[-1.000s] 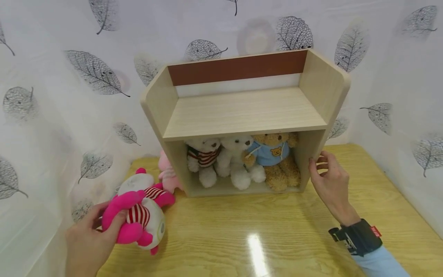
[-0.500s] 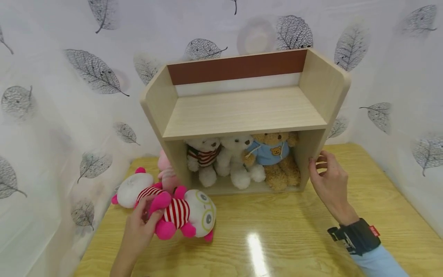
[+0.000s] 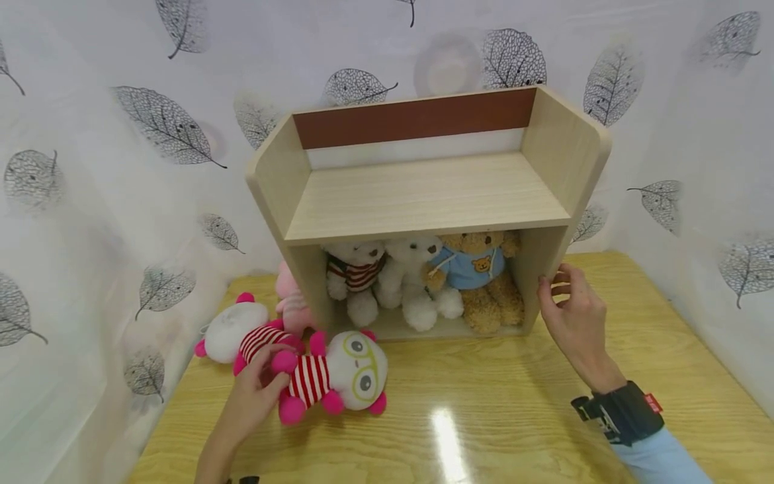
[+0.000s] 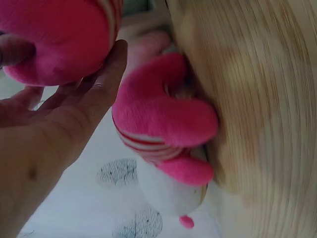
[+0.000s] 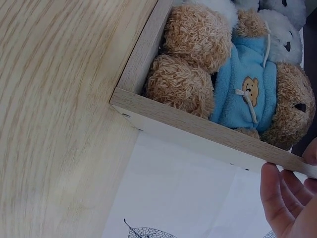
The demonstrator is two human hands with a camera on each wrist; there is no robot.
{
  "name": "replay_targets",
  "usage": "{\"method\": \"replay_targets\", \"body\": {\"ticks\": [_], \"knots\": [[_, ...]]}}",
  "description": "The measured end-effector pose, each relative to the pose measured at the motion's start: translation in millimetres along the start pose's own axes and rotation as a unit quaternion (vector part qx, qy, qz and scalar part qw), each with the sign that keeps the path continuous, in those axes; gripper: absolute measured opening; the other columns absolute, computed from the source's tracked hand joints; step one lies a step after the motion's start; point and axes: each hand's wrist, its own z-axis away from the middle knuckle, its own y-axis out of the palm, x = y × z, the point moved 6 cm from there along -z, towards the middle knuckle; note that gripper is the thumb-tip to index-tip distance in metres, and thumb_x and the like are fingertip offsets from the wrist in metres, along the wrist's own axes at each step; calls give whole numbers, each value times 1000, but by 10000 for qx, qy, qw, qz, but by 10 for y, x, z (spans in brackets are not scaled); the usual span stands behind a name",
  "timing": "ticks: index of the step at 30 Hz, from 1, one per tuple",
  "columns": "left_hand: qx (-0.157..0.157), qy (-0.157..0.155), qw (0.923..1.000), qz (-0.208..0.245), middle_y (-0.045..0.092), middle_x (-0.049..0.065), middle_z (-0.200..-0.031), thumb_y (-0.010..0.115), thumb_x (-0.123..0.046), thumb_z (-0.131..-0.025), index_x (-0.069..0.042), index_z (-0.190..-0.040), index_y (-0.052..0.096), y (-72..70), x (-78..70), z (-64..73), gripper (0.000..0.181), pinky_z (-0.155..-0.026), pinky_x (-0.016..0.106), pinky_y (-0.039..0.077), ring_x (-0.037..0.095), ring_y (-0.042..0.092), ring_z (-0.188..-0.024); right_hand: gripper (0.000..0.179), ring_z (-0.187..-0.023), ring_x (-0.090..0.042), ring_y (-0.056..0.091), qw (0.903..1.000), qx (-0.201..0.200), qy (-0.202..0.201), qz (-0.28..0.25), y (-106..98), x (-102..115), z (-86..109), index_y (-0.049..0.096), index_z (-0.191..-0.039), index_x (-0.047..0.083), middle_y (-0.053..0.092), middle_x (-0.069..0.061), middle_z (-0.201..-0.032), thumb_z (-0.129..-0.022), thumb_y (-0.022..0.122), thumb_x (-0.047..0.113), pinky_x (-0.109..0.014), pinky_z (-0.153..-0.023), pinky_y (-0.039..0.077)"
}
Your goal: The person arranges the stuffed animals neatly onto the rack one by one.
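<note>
My left hand (image 3: 256, 386) pinches a pink-and-white panda plush (image 3: 311, 381) by its lower end, its yellow-ringed eyes turned up and its head to the right. Just behind it lies a second panda plush (image 3: 230, 329) with a striped body, its face turned away. In the left wrist view my thumb and fingers are about the held panda's pink end (image 4: 59, 39), beside the second panda (image 4: 163, 109). My right hand (image 3: 574, 319) holds the front edge of the wooden shelf's right side panel (image 5: 213, 126), thumb on one side and fingers on the other.
On the shelf's (image 3: 423, 195) lower level sit a white bear (image 3: 357, 275) in a striped top, another white bear (image 3: 411, 282) and a brown bear (image 3: 480, 269) in blue. A pink plush (image 3: 293, 302) stands by the shelf's left side, on the wooden table (image 3: 514, 417).
My left hand has carried the panda plush to the right, in front of the second panda, and its face has turned upward. My right hand has stayed at the shelf's side panel.
</note>
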Motion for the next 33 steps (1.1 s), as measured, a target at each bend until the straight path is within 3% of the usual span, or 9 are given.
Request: {"method": "replay_targets", "body": {"ticks": [4,6,13,16,19,24,27,33], "knots": [[133,-326,9979,-552,69,8,-114,67,-4,-89,-16,-123,64,-49,75,1,37,-76,23,51,9,60,-89,32,-64,-39,71,10000,12,-34,23,-4,7,-7,63,-116,-10,71,-28,-89,-87,72,0,1,-59,37],[251,-434,9953,-825,69,6,-113,69,-6,-87,-18,-121,65,-45,93,2,36,-77,26,50,12,58,-87,32,-64,-39,71,10000,12,-33,25,-6,8,-10,63,-115,-10,71,-28,-89,-87,72,0,0,-59,38],[492,7,9824,-1801,69,2,-120,74,-12,-84,-15,-122,67,6,-70,11,39,-95,44,52,18,62,-106,31,-64,-39,70,10000,23,49,-40,-10,-11,-10,63,-115,-10,71,-27,-89,-87,72,1,1,-59,37],[626,199,9740,-2168,67,7,-127,75,-15,-82,-13,-129,64,35,-176,28,48,-101,52,52,26,64,-116,32,-64,-40,70,10000,45,69,-12,-12,-8,-12,63,-116,-10,71,-28,-89,-87,72,1,2,-60,37],[853,432,9591,-2664,64,12,-133,79,-17,-78,-11,-138,60,94,-254,38,63,-101,57,51,33,63,-120,31,-64,-39,71,9999,62,85,3,-12,-3,-18,63,-116,-9,72,-27,-89,-88,71,2,3,-61,35],[1206,609,9352,-3272,65,15,-127,85,-20,-73,-11,-140,60,206,-329,18,72,-93,60,53,34,65,-111,31,-64,-39,71,9999,72,121,5,-11,-6,-28,63,-116,-9,72,-27,-88,-88,70,3,4,-62,35],[1285,506,9286,-3444,66,14,-122,88,-20,-72,-12,-138,61,232,-336,-8,72,-85,60,54,32,66,-105,32,-65,-39,71,9998,130,121,31,-3,-10,-31,63,-117,-8,72,-27,-88,-88,70,5,4,-62,34],[1360,332,9225,-3597,66,14,-115,92,-21,-68,-10,-135,63,253,-309,-53,74,-79,58,55,32,65,-99,33,-65,-40,72,9995,238,196,78,9,-25,-38,63,-118,-8,73,-29,-90,-89,71,7,6,-63,32]]}}
